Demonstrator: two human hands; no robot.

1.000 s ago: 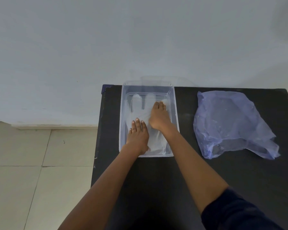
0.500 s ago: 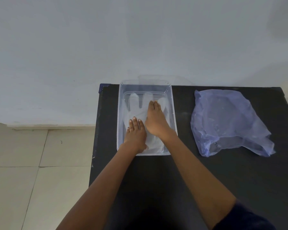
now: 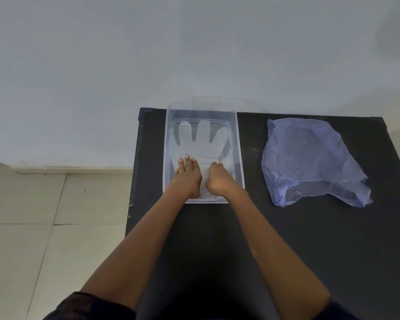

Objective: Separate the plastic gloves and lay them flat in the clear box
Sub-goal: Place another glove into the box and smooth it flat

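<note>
— Clear plastic is being noted first: the clear box (image 3: 239, 158) is sitting at the far edge of the black table (image 3: 310, 250), close against the pale wall (image 3: 194, 42). What is being seen inside it?

— A plastic glove (image 3: 202, 140) is being seen lying flat on the box floor, its finger shapes pointing toward the wall and its cuff end lying toward the near rim. Whether more than one layer is stacked there cannot be told.

— And the hands?

— Both are being kept inside the box, over the cuff half of the glove. The left hand (image 3: 187, 175) is being laid palm down with its fingers straight and together, pressing on the plastic. The right hand (image 3: 218, 179) is being held just beside it with its fingers bent under — whether any plastic is being pinched beneath them cannot be told.

— Anything else being recorded on the table?

— A crumpled blue plastic bag (image 3: 310, 160) is lying to the right of the box, apart from it, its open mouth facing the near edge. Tiled floor (image 3: 44, 227) is being seen to the left of the table, and dark sleeves (image 3: 90, 306) are showing at the bottom of the view.
</note>
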